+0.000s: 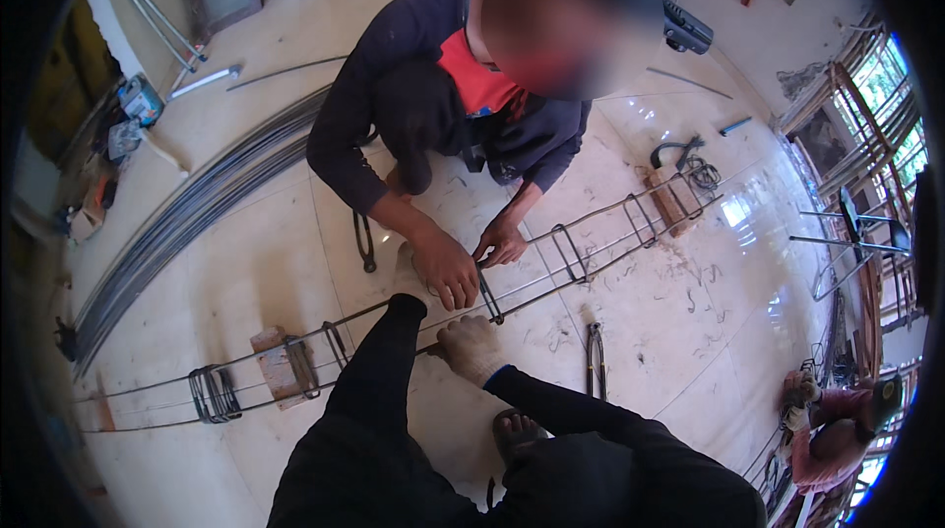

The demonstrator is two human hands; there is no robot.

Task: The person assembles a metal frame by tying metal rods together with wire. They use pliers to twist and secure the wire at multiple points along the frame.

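Observation:
A long, narrow rebar cage (615,260) of thin steel bars and square stirrups runs across the floor before me. My right hand (472,348), in a pale knitted glove, has its fingers closed round the cage's near bar. Just right of it stands a dark stirrup (489,296) across the bars. My left hand (406,264), also gloved, is beyond the near bars beside a co-worker's bare hand (448,270); its fingers are mostly hidden. The co-worker's other hand (503,241) is at the stirrup's far side.
Pincers (596,361) lie right of my right hand, another pair (365,245) beyond the cage. Bricks (285,368) (673,201) prop the cage. Several stirrups (214,393) are bunched at its left. Long rods (212,203) lie far left. Another person (832,449) crouches at lower right.

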